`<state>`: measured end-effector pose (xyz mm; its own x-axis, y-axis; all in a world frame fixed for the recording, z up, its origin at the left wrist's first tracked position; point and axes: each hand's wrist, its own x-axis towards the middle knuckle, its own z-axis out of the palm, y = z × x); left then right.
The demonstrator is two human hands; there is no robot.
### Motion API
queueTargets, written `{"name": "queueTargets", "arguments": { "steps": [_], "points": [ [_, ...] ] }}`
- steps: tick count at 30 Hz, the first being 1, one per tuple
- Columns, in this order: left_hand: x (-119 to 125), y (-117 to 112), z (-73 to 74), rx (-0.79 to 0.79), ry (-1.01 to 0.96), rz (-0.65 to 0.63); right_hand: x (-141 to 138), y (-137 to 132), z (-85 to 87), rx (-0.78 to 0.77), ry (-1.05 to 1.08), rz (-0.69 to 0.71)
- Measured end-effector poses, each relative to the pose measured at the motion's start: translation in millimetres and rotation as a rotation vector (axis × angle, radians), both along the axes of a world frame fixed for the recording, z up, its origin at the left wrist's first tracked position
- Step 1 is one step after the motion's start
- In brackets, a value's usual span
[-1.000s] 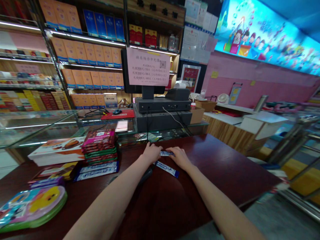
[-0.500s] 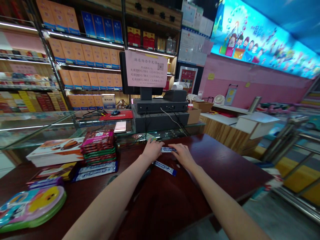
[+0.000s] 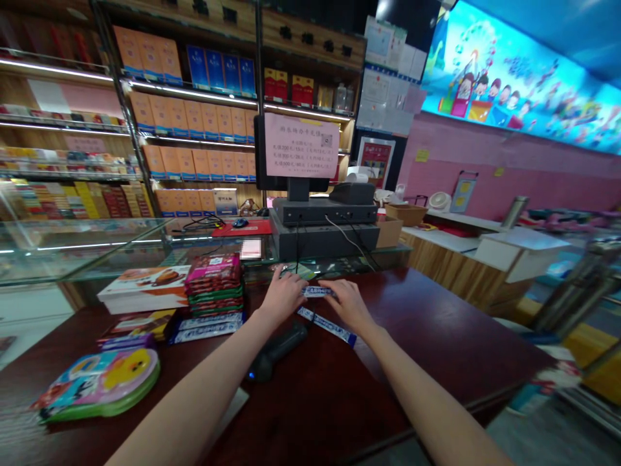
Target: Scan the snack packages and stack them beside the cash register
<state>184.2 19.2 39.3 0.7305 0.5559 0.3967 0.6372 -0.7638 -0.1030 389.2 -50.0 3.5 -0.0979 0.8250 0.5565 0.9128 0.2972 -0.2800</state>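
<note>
A slim blue-and-white snack packet (image 3: 317, 292) is stretched level between my two hands, just above the dark red table. My left hand (image 3: 285, 294) has its fingers closed on the left end. At the right end, my right hand (image 3: 350, 303) pinches it. Below them a second blue-and-white packet (image 3: 328, 325) lies slanted on the table. A black handheld scanner (image 3: 281, 349) rests beside my left forearm. More such packets (image 3: 207, 328) lie to the left, in front of a stack of brown and pink snack bags (image 3: 213, 281).
On the left are a white box (image 3: 145, 288), a yellow-brown packet (image 3: 140, 325) and a colourful duck-pattern case (image 3: 104, 382). A glass counter (image 3: 101, 249) runs behind. A cash register with a screen (image 3: 325, 236) stands at the back. The table's right edge (image 3: 514, 388) drops to the floor.
The view has swung left, so things sit further right in the picture. The scanner shows more fully beside my left forearm. Both hands keep hold of the packet.
</note>
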Motion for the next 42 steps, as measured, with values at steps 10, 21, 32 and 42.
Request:
{"name": "queueTargets", "arguments": {
  "steps": [10, 21, 32, 42],
  "points": [
    [-50, -7, 1.5, 0.018, -0.095, 0.088, -40, 14, 3.2, 0.046, 0.004, 0.103],
    [-111, -14, -14.3, 0.076, -0.239, 0.131, -91, 29, 0.1, 0.182, 0.002, 0.286],
    [-151, -15, -28.8, 0.172, -0.284, 0.171, -131, 39, -2.6, 0.212, -0.035, 0.364],
    [-164, -21, -42.8, 0.283, -0.344, 0.207, -136, 38, -9.5, 0.22, -0.057, 0.414]
  ]
}}
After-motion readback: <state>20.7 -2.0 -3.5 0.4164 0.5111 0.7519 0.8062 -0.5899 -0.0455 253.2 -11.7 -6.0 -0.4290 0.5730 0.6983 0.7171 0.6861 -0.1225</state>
